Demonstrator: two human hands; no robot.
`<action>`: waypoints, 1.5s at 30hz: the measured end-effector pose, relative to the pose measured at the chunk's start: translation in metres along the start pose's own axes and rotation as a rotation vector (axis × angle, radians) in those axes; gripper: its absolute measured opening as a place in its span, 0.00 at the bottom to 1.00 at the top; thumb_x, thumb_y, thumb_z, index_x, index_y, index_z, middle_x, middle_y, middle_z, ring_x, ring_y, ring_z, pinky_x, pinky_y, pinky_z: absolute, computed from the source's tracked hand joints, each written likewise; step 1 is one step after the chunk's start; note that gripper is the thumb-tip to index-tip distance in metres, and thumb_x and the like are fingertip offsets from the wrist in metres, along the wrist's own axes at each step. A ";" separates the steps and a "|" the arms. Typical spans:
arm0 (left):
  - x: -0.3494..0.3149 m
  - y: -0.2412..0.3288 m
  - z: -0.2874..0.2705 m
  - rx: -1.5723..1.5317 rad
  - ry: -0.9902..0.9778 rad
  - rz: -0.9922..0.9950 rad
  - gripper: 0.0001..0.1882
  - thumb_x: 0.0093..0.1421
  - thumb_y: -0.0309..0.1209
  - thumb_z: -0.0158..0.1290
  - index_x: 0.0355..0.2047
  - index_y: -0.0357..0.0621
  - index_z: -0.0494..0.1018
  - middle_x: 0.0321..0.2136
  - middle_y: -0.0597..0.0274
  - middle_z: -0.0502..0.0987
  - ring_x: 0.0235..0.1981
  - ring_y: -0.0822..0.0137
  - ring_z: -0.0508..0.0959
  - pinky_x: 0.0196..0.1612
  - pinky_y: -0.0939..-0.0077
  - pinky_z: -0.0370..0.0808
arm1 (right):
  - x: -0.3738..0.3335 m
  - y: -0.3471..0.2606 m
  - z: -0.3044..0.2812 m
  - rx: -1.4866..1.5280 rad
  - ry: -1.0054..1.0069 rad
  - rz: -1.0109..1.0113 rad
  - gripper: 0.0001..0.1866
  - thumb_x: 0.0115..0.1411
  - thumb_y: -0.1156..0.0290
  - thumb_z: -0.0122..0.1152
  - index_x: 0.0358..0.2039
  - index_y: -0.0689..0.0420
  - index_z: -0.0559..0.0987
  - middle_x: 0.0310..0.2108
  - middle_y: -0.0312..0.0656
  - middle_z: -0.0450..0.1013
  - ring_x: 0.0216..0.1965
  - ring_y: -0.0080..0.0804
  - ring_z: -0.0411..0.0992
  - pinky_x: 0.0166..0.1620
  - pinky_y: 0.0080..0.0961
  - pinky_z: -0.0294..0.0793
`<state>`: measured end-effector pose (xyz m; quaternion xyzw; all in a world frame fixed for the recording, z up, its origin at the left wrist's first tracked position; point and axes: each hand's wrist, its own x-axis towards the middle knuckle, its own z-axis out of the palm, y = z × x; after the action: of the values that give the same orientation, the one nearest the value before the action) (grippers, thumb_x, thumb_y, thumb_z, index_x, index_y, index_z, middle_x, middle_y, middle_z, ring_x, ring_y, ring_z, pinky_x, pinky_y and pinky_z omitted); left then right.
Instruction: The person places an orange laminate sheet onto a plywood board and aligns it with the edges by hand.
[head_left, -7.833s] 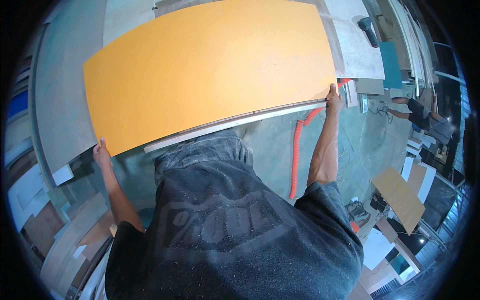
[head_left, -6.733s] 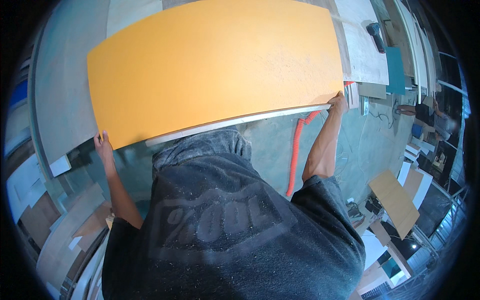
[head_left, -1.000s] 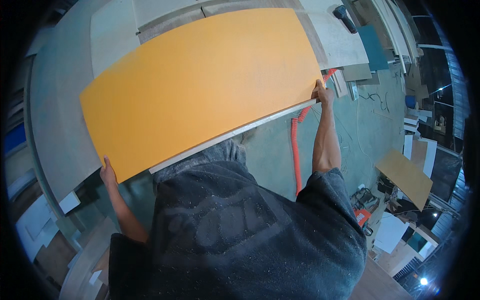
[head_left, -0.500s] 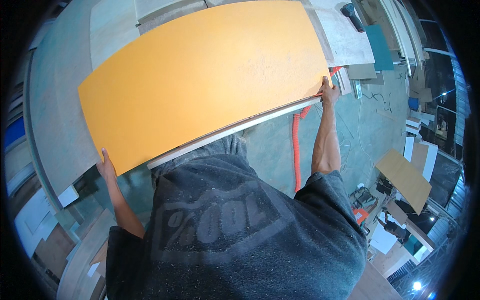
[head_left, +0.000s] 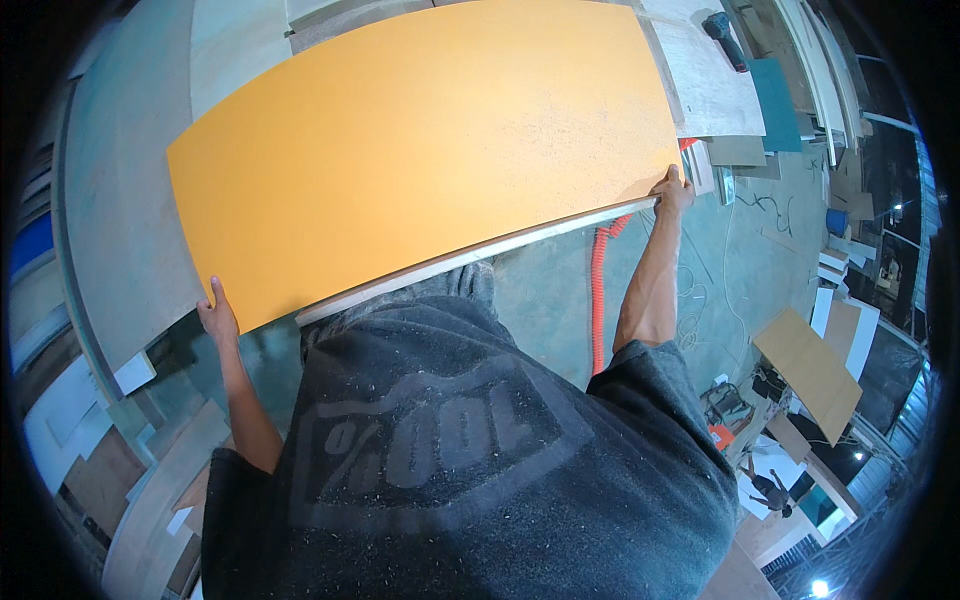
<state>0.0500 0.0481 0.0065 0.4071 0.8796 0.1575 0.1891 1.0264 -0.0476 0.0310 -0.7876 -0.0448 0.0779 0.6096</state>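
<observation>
A large yellow-orange rectangular panel (head_left: 420,150) lies face up in front of me, over a work table. Its near edge runs along my waist, just above a pale strip of wood (head_left: 480,248). My left hand (head_left: 218,308) grips the near left corner, thumb up along the short side, the other fingers partly hidden at the edge. At the near right corner my right hand (head_left: 674,190) is closed on the panel, thumb on top and fingertips out of sight below. A scattering of fine specks shows on the panel's right half.
A grey sheet (head_left: 125,220) extends at the left. A dark cordless tool (head_left: 724,40) rests on a pale board (head_left: 705,95) at the far right. An orange coiled hose (head_left: 598,300) hangs between table and floor. Further right are a tan board (head_left: 808,375) and another person (head_left: 772,490).
The view has shifted slightly. The panel and both hands have moved a little away from me and to the right in the picture; both hands keep their hold on its corners.
</observation>
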 end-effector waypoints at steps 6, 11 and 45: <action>-0.010 -0.002 -0.006 -0.117 -0.007 0.045 0.45 0.64 0.69 0.56 0.43 0.27 0.73 0.43 0.42 0.79 0.45 0.54 0.77 0.53 0.58 0.74 | -0.012 -0.006 0.006 -0.130 -0.005 -0.077 0.25 0.58 0.66 0.76 0.47 0.70 0.77 0.42 0.50 0.79 0.38 0.36 0.79 0.41 0.33 0.82; -0.010 0.011 -0.008 -0.145 -0.050 -0.003 0.44 0.66 0.66 0.56 0.49 0.26 0.73 0.46 0.41 0.79 0.49 0.54 0.78 0.55 0.59 0.73 | -0.013 -0.019 0.000 -0.257 0.009 -0.075 0.26 0.55 0.62 0.75 0.44 0.69 0.77 0.42 0.50 0.78 0.41 0.37 0.78 0.43 0.33 0.80; -0.165 0.382 0.126 0.206 -0.261 0.974 0.41 0.66 0.58 0.57 0.74 0.56 0.62 0.79 0.62 0.53 0.79 0.52 0.49 0.76 0.36 0.44 | -0.316 -0.058 0.021 -0.478 -0.865 -0.969 0.07 0.61 0.66 0.68 0.37 0.54 0.83 0.38 0.46 0.80 0.44 0.49 0.79 0.49 0.45 0.77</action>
<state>0.4575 0.1726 0.0940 0.8025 0.5679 0.0877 0.1609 0.7136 -0.0656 0.1034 -0.6896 -0.6467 0.0919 0.3127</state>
